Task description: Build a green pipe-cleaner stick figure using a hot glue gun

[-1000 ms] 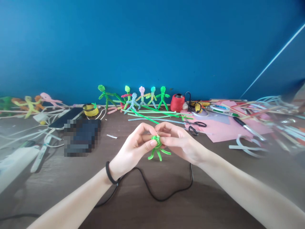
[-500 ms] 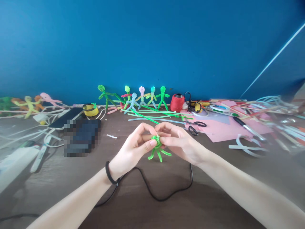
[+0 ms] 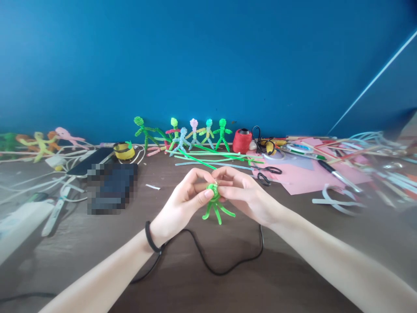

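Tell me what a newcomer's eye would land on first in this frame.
Dead centre, the left hand and right hand pinch a small bright green pipe-cleaner figure between their fingertips, its loose ends splaying downward above the brown table. Behind them, a row of pipe-cleaner stick figures leans against the deep blue wall, with a red thread spool just to their right.

The left hand (image 3: 182,198) and the right hand (image 3: 243,191) meet above the brown wooden table (image 3: 228,287) and pinch together a small bright green pipe-cleaner figure (image 3: 215,201); its thin legs hang down between the fingers. A thin black cable (image 3: 208,263) curves under the wrists. Behind, a row of colourful pipe-cleaner figures (image 3: 192,132) stands against the blue wall (image 3: 208,56), beside a red thread spool (image 3: 243,140).
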Available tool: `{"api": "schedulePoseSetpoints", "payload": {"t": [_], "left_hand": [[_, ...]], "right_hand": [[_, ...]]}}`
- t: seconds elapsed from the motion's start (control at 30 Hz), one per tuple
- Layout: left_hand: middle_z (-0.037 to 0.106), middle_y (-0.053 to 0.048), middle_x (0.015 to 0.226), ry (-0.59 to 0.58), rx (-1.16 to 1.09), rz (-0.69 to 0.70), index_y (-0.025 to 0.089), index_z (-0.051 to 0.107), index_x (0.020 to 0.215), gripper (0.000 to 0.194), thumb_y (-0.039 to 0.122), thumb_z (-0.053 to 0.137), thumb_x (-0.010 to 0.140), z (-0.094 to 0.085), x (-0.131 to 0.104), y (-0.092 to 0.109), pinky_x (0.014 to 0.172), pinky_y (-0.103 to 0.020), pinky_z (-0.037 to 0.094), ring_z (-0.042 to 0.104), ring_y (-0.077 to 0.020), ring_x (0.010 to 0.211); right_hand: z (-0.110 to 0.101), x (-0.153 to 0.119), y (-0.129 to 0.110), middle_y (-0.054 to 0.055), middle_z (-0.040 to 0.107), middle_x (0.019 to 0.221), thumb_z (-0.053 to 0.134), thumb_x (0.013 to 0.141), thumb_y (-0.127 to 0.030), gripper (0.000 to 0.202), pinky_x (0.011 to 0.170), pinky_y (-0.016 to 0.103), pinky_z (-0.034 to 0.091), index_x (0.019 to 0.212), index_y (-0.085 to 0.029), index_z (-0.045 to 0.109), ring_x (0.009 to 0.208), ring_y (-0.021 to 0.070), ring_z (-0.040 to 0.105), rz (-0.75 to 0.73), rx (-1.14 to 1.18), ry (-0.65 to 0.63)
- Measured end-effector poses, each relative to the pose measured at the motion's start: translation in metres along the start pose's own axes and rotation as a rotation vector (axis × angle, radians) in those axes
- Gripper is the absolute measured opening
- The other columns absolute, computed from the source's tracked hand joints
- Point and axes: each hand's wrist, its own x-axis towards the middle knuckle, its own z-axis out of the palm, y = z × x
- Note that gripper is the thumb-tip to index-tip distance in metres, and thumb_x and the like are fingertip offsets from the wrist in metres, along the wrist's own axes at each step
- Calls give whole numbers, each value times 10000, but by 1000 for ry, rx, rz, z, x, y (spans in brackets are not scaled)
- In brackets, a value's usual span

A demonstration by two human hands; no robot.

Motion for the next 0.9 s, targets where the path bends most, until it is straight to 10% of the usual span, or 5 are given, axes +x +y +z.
{"api": "schedulePoseSetpoints", "payload": {"t": [0.9], "left_hand": [[679,-9,773,-45,-57,27,201,472,1016,237,185,564,798,2,2,1,641,-191,471,644,-116,723]], "right_hand": [[0,-1,0,3,516,821,604,736,-168,148,621,215,393,875,-171,554,724,87,502,-5,17,-63]]}}
